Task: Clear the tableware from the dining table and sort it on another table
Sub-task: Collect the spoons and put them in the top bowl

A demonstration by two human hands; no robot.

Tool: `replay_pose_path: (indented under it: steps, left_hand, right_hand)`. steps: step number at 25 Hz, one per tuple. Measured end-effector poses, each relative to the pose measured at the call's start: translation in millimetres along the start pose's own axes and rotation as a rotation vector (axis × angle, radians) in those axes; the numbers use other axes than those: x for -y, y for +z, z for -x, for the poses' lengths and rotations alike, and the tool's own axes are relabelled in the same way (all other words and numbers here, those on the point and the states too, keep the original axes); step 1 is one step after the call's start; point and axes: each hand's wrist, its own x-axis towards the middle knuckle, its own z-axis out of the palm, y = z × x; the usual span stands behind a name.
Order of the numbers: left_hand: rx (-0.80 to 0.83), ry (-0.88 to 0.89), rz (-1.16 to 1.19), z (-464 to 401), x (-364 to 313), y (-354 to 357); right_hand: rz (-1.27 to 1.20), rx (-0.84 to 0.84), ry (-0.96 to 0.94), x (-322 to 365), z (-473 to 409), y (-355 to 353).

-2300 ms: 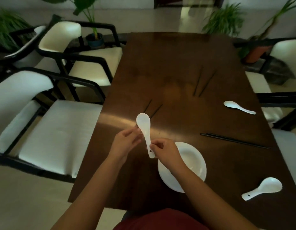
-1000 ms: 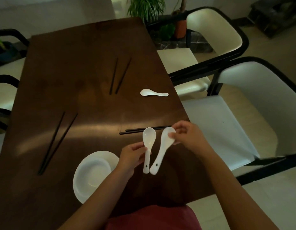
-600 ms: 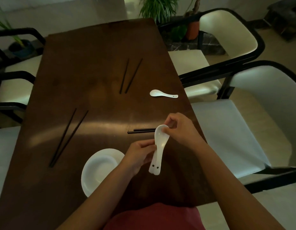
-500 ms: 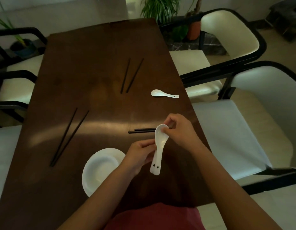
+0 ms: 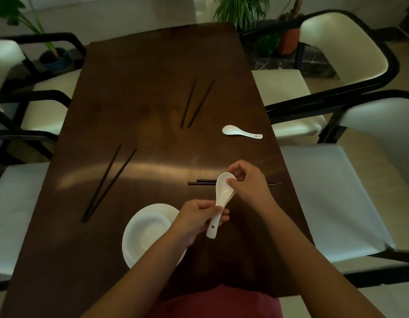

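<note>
Two white ceramic spoons (image 5: 222, 198) are nested one on the other above the near part of the dark wooden table (image 5: 141, 92). My left hand (image 5: 196, 220) grips their handles. My right hand (image 5: 247, 182) pinches the bowl end. A white bowl (image 5: 146, 232) stands on the table just left of my left hand. A third white spoon (image 5: 241, 132) lies near the right edge. One pair of black chopsticks (image 5: 204, 182) lies partly under my right hand, a second pair (image 5: 108, 182) at the left, a third pair (image 5: 196, 103) farther back.
White-cushioned chairs with black frames stand on both sides, among them one on the right (image 5: 332, 198) and one on the left (image 5: 13, 214). Potted plants (image 5: 242, 10) stand beyond the far end of the table.
Earlier my left hand held one spoon while the right brought a second beside it. The two spoons have since been slid together into a nested stack held by both hands.
</note>
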Motion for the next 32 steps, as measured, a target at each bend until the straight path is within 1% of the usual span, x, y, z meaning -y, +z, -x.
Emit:
replay_pose_path:
  steps: [2, 3, 4, 5, 7, 8, 9, 12, 14, 16, 19, 20, 21, 22, 24, 25, 26, 27, 28, 30, 32]
  left_hand:
    - [-0.026, -0.005, 0.046, -4, -2, -6]
    - [-0.045, -0.008, 0.077, -8, -4, -8]
    - [-0.067, -0.012, 0.107, -11, -7, -10]
    - [-0.093, -0.015, 0.133, -15, -11, -12]
    - [-0.151, -0.018, 0.174, -23, -18, -15]
    - [-0.183, -0.017, 0.188, -28, -21, -17]
    - [-0.210, -0.011, 0.202, -31, -24, -19]
    - [-0.273, 0.010, 0.264, -39, -30, -26]
    - [-0.310, 0.025, 0.297, -40, -32, -32]
    - [-0.344, 0.026, 0.303, -38, -32, -38]
    - [-0.376, 0.037, 0.332, -37, -31, -45]
    - [-0.383, 0.041, 0.345, -38, -30, -45]
    - [-0.389, 0.046, 0.354, -39, -30, -45]
    - [-0.393, 0.052, 0.359, -39, -29, -44]
    - [-0.387, 0.064, 0.359, -41, -28, -40]
    - [-0.383, 0.074, 0.359, -41, -27, -37]
    - [-0.379, 0.083, 0.364, -41, -27, -35]
    - [-0.377, 0.088, 0.363, -40, -26, -32]
    - [-0.381, 0.093, 0.339, -39, -25, -30]
    - [-0.402, 0.119, 0.249, -34, -23, -28]
    - [-0.399, 0.156, 0.231, -29, -22, -30]
  right_hand:
    - [-0.063, 0.099, -0.009, 1, -14, -1]
    - [-0.092, 0.119, -0.012, 0, -24, -3]
    - [-0.088, 0.092, -0.010, -2, -38, -6]
    - [-0.036, 0.023, -0.008, -6, -54, -10]
    - [0.192, -0.123, -0.016, -19, -91, -21]
    - [0.330, -0.152, -0.034, -25, -111, -25]
    - [0.458, -0.151, -0.056, -32, -129, -28]
    - [0.777, -0.072, -0.101, -44, -177, -26]
    - [0.910, -0.021, -0.095, -49, -201, -17]
    - [1.003, -0.012, -0.098, -52, -211, -10]
    - [1.100, -0.018, -0.181, -52, -208, -4]
    - [1.055, -0.020, -0.186, -46, -204, -4]
    - [0.938, -0.022, -0.153, -37, -199, -4]
    - [0.737, -0.016, -0.079, -25, -191, -5]
    - [0.147, 0.044, 0.133, 3, -163, -5]
    - [-0.145, 0.106, 0.239, 18, -142, -3]
    - [-0.354, 0.180, 0.321, 29, -120, 2]
    - [-0.478, 0.243, 0.376, 37, -98, 7]
    - [-0.553, 0.280, 0.411, 43, -79, 12]
    - [-0.611, 0.284, 0.449, 49, -55, 20]
    - [-0.611, 0.264, 0.471, 51, -44, 25]
